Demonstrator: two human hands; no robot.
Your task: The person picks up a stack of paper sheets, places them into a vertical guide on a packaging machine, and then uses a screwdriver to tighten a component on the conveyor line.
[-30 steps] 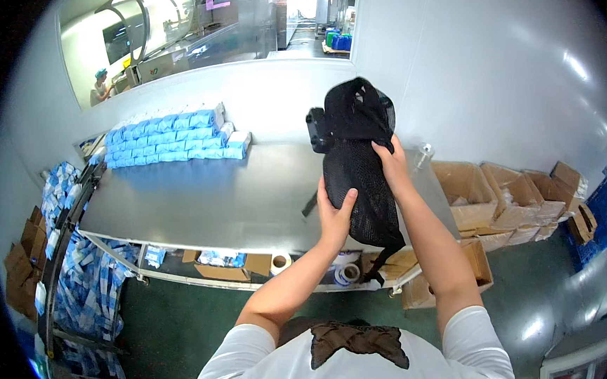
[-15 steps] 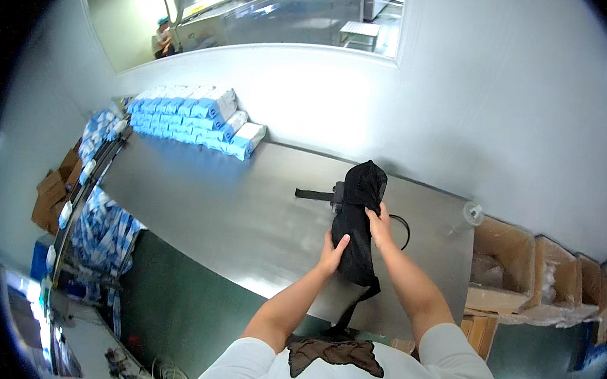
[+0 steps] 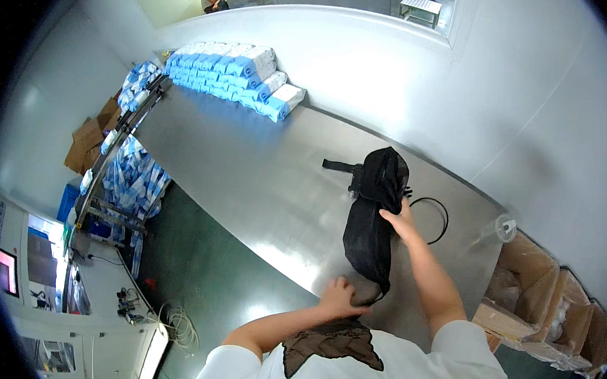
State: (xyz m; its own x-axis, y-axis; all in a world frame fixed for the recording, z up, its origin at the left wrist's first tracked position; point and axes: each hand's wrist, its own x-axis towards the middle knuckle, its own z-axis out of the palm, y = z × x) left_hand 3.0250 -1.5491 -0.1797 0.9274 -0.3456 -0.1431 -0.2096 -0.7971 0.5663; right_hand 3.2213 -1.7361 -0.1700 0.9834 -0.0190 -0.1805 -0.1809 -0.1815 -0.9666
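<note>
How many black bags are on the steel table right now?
1: the black bag lies on the steel table, right hand on its middle, left hand at its near end. None hidden, apparently.

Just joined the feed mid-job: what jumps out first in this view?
A black bag lies lengthwise on the steel table, right of centre. The right hand rests on its middle, and the left hand is at its near end by the table's front edge. Next comes the stack of blue and white packs at the far left corner against the wall, then the open cardboard boxes past the table's right end.
</note>
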